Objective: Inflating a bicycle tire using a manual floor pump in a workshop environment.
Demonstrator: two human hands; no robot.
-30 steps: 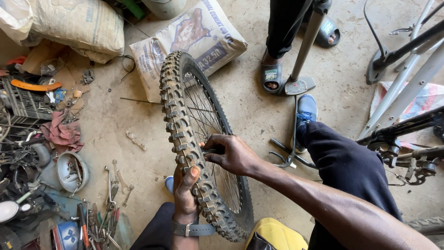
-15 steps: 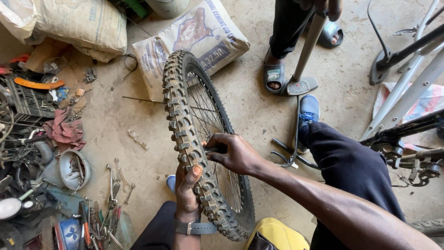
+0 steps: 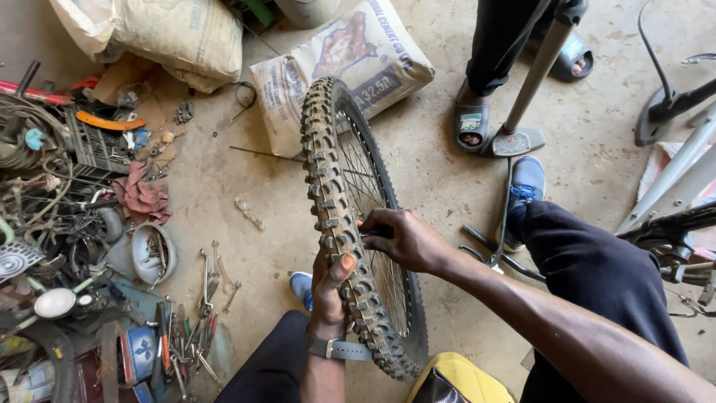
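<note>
Knobbly tyre [image 3: 328, 201] sits on the bike wheel [image 3: 373, 224], upright on the floor between the knees, left hand [image 3: 330, 287] wrapped round its tread, right hand [image 3: 403, 239] pinching near the spokes, pump [image 3: 522, 127] waiting close by, unused.

two printed sacks [image 3: 350, 60] are lying on the concrete floor [image 3: 447, 186], one leaning against a bigger tan sack [image 3: 179, 33]. spanners and small tools [image 3: 205, 298] are lying scattered at the left, beside a red rag [image 3: 142, 195] and a heap of wires and metal parts [image 3: 45, 201]. another person is standing at the top, a sandalled foot [image 3: 471, 123] pressing on the base of a floor pump [image 3: 522, 138]. a pale bicycle frame [image 3: 671, 179] is leaning at the right.
</note>
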